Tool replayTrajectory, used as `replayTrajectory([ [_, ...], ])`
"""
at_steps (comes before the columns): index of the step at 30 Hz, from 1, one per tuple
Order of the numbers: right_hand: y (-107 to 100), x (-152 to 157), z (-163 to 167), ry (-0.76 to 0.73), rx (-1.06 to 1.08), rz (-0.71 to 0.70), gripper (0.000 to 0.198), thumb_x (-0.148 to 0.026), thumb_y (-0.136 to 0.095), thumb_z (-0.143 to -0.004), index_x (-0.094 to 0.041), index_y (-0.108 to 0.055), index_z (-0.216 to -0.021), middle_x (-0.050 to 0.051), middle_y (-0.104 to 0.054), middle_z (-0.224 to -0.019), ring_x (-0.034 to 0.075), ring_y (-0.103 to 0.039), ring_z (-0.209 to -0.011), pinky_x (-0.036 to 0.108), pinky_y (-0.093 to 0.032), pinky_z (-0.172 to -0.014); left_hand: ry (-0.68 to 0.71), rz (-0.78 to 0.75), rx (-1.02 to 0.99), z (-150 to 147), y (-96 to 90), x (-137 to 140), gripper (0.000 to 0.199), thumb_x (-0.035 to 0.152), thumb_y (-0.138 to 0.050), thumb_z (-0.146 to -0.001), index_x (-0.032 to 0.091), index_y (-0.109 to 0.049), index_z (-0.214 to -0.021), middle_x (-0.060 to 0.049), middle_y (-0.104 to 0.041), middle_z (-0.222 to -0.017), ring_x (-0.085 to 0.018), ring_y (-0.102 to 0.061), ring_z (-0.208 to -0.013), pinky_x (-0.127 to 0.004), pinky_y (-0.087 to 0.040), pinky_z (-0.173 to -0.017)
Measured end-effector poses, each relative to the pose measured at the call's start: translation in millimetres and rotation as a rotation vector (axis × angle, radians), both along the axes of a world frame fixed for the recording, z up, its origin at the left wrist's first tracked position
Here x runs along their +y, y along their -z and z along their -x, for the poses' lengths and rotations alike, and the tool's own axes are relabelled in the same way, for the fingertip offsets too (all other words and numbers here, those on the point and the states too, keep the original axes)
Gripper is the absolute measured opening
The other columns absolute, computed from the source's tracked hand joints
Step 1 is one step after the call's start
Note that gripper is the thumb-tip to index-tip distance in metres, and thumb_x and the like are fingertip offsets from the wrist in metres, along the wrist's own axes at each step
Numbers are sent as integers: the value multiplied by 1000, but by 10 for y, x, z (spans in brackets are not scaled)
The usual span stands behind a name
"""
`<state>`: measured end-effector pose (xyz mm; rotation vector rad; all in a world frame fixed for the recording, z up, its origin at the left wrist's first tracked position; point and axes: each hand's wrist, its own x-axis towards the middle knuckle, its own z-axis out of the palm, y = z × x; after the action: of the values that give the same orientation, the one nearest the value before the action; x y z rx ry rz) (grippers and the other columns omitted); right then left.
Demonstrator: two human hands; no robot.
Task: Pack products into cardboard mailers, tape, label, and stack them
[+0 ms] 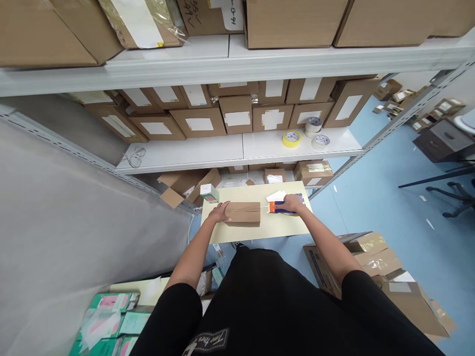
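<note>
Head view: a closed cardboard box point(243, 214) is found lying flat on the pale bench point(256, 235), near its middle, long side running from nine to three o'clock. With the box taken as the dial's centre, the left hand point(218, 212) is placed at nine o'clock, part-curled round that end, which is held; how firmly it is pressed cannot be told. The right hand point(292, 203) is noted at three o'clock, apart from the box, closed over a blue-and-orange tool point(272, 207) that is judged to be a tape dispenser. A thin pale strip is seen between tool and box.

A small white-and-green carton point(210, 193) is stood at ten o'clock, and white paper point(275, 196) is laid at two o'clock, beside the tool. At one o'clock, on the shelf point(208, 151) beyond, a yellow tape roll point(291, 144) is observed.

The box is judged stiff along its edges, with some give expected at the top seam; its weight cannot be told. Slipperiness is not expected of the dry board. Hold is best taken low on the end walls at nine and three o'clock, the seam being kept free of pressure.
</note>
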<state>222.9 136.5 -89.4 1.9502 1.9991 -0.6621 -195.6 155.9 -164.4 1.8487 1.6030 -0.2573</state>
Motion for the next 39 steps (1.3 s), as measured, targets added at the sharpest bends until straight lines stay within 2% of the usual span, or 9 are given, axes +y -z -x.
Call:
replayTrajectory([
  [4, -31, -83, 19, 6, 13, -21, 87, -88, -57, -77, -8, -78, -103, 24, -77, -104, 34, -74, -97, 33, -51, -75, 155, -103, 164, -174, -144, -1, 120, 38, -88, -64, 38, -22, -164, -9, -1, -176, -48, -20, -154, -55, -38, -116],
  [7, -7, -148, 34, 28, 15, -22, 87, -88, -56, -78, -8, -78, -104, 25, -77, -105, 36, -74, -100, 34, -51, -78, 386, -175, 139, -322, -245, 0, 115, 26, -88, -63, 41, -29, -161, -3, -12, -175, -44, -15, -157, -55, -31, -120],
  [10, 45, -193, 48, 57, 21, -11, 86, -88, -56, -78, -9, -78, -104, 25, -77, -106, 36, -73, -100, 35, -52, -79, 489, -182, 156, -451, -305, 15, 102, 20, -85, -65, 42, -43, -155, -4, -35, -168, -41, -32, -149, -55, -35, -117],
  [13, 91, -223, 55, 70, 37, -15, 85, -88, -57, -78, -9, -78, -103, 25, -77, -106, 36, -73, -100, 36, -52, -79, 492, -165, 157, -511, -313, 26, 94, 24, -82, -69, 39, -45, -154, -6, -45, -161, -35, -47, -140, -48, -40, -115],
  [20, 87, -232, 69, 107, 50, -24, 83, -86, -58, -79, -9, -78, -103, 25, -76, -107, 37, -73, -100, 37, -53, -82, 446, -82, 137, -522, -347, 23, 102, 44, -87, -61, 28, -47, -153, -11, -32, -168, -35, -45, -145, -41, -39, -118],
  [28, -33, -173, 101, 104, 46, -90, 81, -84, -62, -78, -10, -77, -107, 27, -75, -109, 39, -72, -104, 39, -52, -86, 393, -195, 230, -774, -386, -34, 77, 39, -90, -59, 24, -67, -131, -17, -65, -133, -42, -47, -136, -49, -44, -109],
  [31, -32, -160, 100, 96, 50, -93, 82, -84, -61, -79, -9, -77, -107, 27, -75, -109, 38, -72, -104, 38, -52, -85, 381, -209, 234, -790, -352, -44, 97, 34, -89, -60, 24, -51, -148, -18, -58, -145, -41, -35, -147, -50, -37, -115],
  [34, 14, -165, 88, 92, 51, -79, 83, -85, -61, -78, -8, -77, -108, 27, -75, -108, 38, -72, -102, 38, -52, -84, 387, -128, 210, -774, -315, -29, 112, 30, -86, -64, 32, -30, -161, -11, -36, -166, -39, -25, -155, -51, -30, -121],
  [39, 118, -212, 61, 100, 43, -68, 86, -86, -58, -80, -8, -76, -110, 26, -75, -109, 37, -72, -103, 37, -53, -84, 455, -24, 133, -789, -259, -5, 113, 40, -88, -63, 30, -32, -161, -8, -18, -173, -40, -14, -158, -47, -22, -127],
])
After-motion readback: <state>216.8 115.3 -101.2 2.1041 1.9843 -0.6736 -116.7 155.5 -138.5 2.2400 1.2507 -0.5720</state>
